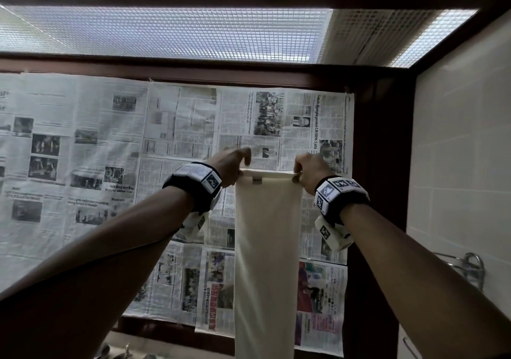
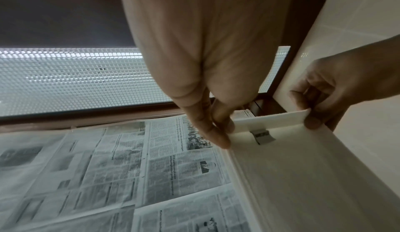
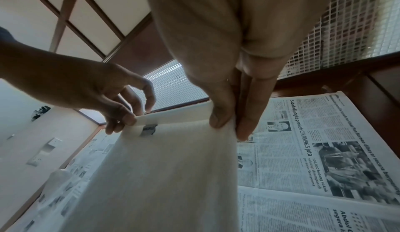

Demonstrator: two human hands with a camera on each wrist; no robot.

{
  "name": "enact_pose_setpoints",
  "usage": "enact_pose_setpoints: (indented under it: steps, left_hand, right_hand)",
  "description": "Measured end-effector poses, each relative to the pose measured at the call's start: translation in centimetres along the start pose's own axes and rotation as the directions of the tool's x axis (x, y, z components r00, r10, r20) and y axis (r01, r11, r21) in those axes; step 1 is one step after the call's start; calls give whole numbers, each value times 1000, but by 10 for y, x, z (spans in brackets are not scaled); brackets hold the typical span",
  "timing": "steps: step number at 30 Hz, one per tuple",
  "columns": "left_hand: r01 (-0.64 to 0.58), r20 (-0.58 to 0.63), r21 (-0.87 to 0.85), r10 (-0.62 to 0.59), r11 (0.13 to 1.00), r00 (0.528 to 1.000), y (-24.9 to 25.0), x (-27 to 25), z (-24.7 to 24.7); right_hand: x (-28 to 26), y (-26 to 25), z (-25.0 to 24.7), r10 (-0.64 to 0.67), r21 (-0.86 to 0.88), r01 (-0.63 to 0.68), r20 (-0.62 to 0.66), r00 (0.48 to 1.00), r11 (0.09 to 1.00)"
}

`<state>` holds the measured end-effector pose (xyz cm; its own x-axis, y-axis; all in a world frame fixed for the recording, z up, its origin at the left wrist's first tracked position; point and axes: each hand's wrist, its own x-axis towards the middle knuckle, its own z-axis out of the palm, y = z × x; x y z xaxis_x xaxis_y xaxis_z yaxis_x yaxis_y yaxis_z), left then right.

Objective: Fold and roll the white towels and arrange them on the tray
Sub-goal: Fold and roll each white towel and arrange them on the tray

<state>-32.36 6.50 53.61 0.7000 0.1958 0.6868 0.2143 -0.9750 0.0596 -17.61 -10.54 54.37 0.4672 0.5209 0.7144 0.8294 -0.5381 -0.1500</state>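
Left hand: centre frame, pinches the towel's upper left corner, likely to keep the top edge taut.
White towel: one, hanging lengthwise from centre to bottom edge, probably held up to align the fold.
Label tab: one, grey, just below the top hem.
Right hand: pinches the upper right corner.
Tray: not in view.
Newspaper sheets: several, covering the window behind.

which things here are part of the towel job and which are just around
Part of the job:
- white towel, held up by its top corners
- left hand, pinching one corner
- right hand, pinching the other

Just around:
- newspapers covering the window
- tiled wall
- tap
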Motion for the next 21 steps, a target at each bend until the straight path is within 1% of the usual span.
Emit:
enact_pose_setpoints:
  steps: [1, 4, 5, 8, 9, 11, 14, 16, 18, 21]
  left_hand:
    - [15, -17, 2, -15, 1000, 1000, 0, -1, 2]
    - [18, 22, 39, -19, 999, 1000, 3, -4, 4]
    - [16, 7, 36, -17, 999, 1000, 5, -6, 4]
    - [13, -160, 4, -12, 1000, 987, 5, -9, 7]
    - [14, -188, 7, -12, 1000, 982, 4, -10, 8]
    - [8, -216, 8, -6, 1000, 976, 2, -14, 10]
    - [-50, -289, -60, 31, 997, 957, -1, -21, 12]
    - [-68, -279, -85, 42, 994, 959, 0, -27, 17]
    - [-51, -248, -134, 16, 990, 969, -1, -33, 22]
    - [-21, -221, -222, -30, 975, 975, -3, -41, 25]
  right_hand:
    - [-2, -1, -2, -1, 2, 1, -11, 1000, 1000]
    - [-10, -2, -4, 24, 3, -24, 4, 1000, 1000]
    - [-13, -2, -5, 30, 12, -30, -11, 999, 999]
    - [-19, -5, -9, 33, 50, -26, -140, 990, 998]
    - [-20, -6, -10, 39, 51, -31, -158, 987, 998]
    - [-23, -6, -9, 50, 63, -40, -162, 986, 997]
    - [-31, -7, -4, 78, 123, -60, -146, 986, 991]
    - [-35, -6, 0, 101, 130, -87, -105, 989, 988]
    - [-35, -4, 4, 124, 127, -115, -66, 990, 985]
    - [-40, -4, 8, 124, 219, -115, -25, 992, 969]
